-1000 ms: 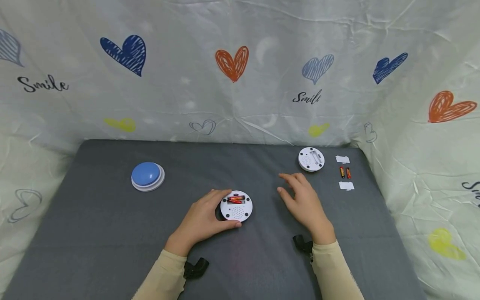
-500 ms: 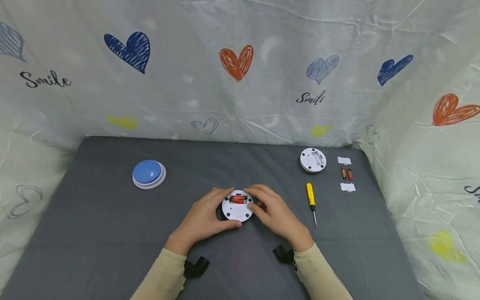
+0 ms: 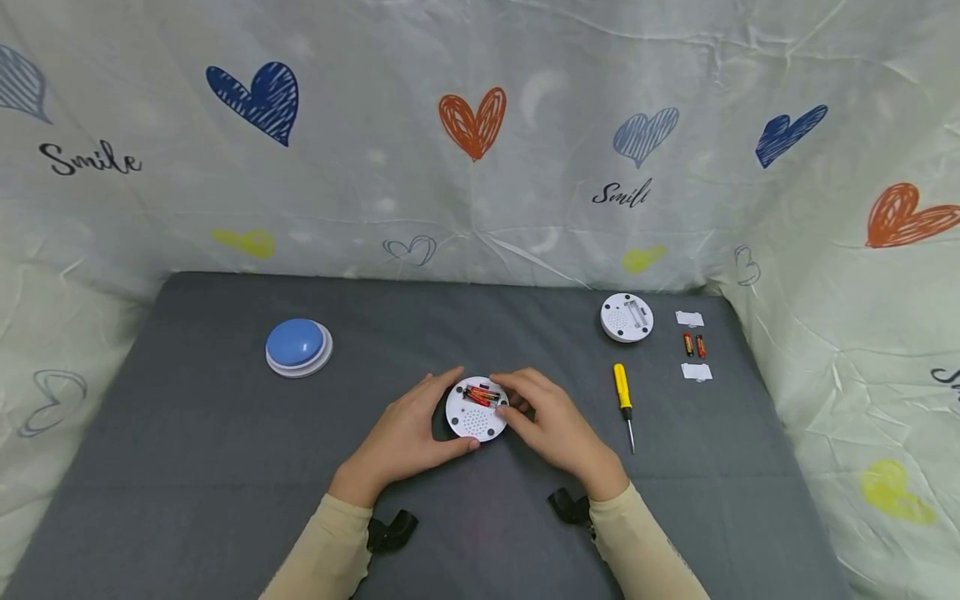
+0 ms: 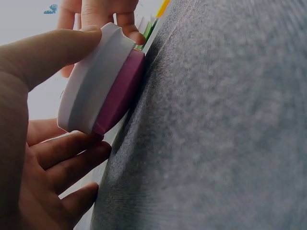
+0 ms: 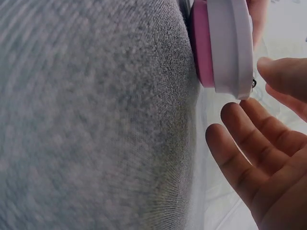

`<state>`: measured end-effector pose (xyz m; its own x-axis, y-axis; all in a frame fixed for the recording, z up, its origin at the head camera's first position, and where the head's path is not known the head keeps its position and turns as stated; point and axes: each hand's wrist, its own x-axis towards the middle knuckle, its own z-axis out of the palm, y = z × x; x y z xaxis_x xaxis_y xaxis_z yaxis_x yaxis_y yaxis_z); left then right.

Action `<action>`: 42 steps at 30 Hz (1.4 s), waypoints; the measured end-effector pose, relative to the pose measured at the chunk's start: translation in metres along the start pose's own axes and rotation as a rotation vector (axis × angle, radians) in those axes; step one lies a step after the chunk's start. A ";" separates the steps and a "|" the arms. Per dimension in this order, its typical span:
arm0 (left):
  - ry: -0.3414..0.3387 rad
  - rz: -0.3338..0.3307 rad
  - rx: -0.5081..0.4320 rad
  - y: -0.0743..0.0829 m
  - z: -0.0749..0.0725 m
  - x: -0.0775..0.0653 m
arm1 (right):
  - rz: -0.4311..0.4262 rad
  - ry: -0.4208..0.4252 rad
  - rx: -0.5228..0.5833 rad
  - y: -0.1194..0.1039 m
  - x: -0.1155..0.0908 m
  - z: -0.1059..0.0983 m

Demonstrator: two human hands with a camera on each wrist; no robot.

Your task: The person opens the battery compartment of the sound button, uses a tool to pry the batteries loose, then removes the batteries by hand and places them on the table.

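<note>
A round push button [image 3: 477, 421] lies face down near the middle of the table, its white underside up. In the left wrist view its pink dome [image 4: 120, 93] points at the cloth. Red and black batteries [image 3: 482, 395] sit at a slant in its battery compartment. My left hand [image 3: 405, 433] grips the button's rim from the left, thumb in front and fingers behind. My right hand [image 3: 558, 429] is at its right edge, fingertips by the rim and thumb over the underside. In the right wrist view that thumb [image 5: 278, 72] stands slightly apart from the white base.
A yellow-handled screwdriver [image 3: 623, 396] lies to the right. Behind it are another upturned button [image 3: 627, 318], two loose batteries [image 3: 694, 346] and two white covers [image 3: 697, 372]. A blue-domed button [image 3: 296, 344] stands at left. A printed cloth [image 3: 375, 192] hangs behind the table.
My right hand has moved left to the button, revealing the screwdriver. The button has turned slightly and its batteries now lie more slanted. My left hand has kept its grip.
</note>
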<state>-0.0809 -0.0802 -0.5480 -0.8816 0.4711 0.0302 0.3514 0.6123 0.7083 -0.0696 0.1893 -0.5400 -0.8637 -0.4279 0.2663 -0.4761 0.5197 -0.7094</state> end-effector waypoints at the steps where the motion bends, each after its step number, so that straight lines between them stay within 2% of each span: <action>1: -0.002 0.000 0.002 0.000 0.000 0.000 | 0.001 0.001 0.000 0.000 0.000 0.000; 7: -0.002 0.006 -0.007 0.000 0.000 0.000 | 0.007 -0.001 -0.009 0.001 0.000 -0.001; 14: -0.010 0.063 -0.003 -0.003 -0.001 -0.001 | 0.023 -0.013 -0.008 0.000 0.000 0.000; 22: -0.014 0.095 -0.049 -0.004 0.001 0.000 | 0.031 -0.085 0.118 0.004 -0.001 0.004; 33: -0.026 0.098 -0.062 -0.007 0.001 0.000 | -0.058 -0.078 0.178 0.019 0.000 0.006; 42: -0.054 0.134 -0.091 -0.008 -0.002 0.002 | -0.117 -0.121 0.156 0.021 0.004 0.003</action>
<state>-0.0860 -0.0852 -0.5525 -0.8094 0.5799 0.0924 0.4326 0.4824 0.7617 -0.0823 0.1966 -0.5562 -0.7736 -0.5687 0.2795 -0.5326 0.3444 -0.7732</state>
